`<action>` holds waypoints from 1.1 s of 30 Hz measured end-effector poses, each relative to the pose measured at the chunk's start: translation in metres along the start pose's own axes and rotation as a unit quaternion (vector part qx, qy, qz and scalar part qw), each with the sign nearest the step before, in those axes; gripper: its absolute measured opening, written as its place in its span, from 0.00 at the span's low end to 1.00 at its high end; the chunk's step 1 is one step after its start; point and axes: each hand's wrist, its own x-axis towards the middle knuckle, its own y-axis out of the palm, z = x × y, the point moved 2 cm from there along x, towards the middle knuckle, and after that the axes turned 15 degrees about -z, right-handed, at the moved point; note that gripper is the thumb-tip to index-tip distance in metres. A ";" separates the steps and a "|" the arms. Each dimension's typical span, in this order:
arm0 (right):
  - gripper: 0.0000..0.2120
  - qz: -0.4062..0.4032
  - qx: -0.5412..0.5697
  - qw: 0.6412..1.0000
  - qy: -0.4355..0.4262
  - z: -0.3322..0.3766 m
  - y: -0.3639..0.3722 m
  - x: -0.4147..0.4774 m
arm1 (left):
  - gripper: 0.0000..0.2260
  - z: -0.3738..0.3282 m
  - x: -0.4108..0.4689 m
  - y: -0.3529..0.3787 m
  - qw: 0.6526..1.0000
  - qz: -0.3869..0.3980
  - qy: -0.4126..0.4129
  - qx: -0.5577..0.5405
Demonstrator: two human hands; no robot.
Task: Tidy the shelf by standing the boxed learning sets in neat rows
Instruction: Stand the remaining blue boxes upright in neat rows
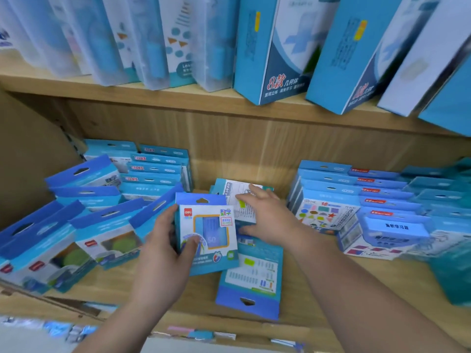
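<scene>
My left hand (165,248) grips a small blue boxed learning set (211,225) upright at the middle of the lower shelf, thumb on its front. My right hand (267,217) rests on a second box (237,192) lying with its printed white back up, just behind and to the right. A third box (252,278) lies flat, back up, in front of my right wrist. Leaning rows of like boxes (84,235) fill the left side. Standing rows of boxes (356,197) fill the right side.
The wooden lower shelf (198,299) has bare board around the flat box. An upper shelf (153,98) carries tall blue and clear boxes (275,54) that lean out over its edge. A cardboard panel (28,154) closes the left side.
</scene>
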 end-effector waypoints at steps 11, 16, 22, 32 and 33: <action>0.35 -0.027 -0.123 0.992 -0.013 0.007 -0.005 -0.012 | 0.32 0.017 0.012 -0.010 0.999 0.043 0.007 -0.019; 0.23 -0.146 -0.184 0.970 -0.063 0.005 -0.007 -0.029 | 0.32 0.015 0.013 -0.012 0.995 0.060 -0.012 -0.083; 0.15 -0.315 -0.104 0.943 0.036 0.000 -0.034 -0.055 | 0.32 0.014 0.012 -0.010 0.988 0.069 -0.049 -0.132; 0.04 -0.384 0.196 0.877 0.213 -0.025 -0.054 -0.100 | 0.27 -0.012 -0.007 0.044 0.973 0.124 -0.101 -0.165; 0.04 -0.388 0.195 0.875 0.216 -0.026 -0.057 -0.103 | 0.26 -0.012 -0.008 0.053 0.972 0.133 -0.111 -0.160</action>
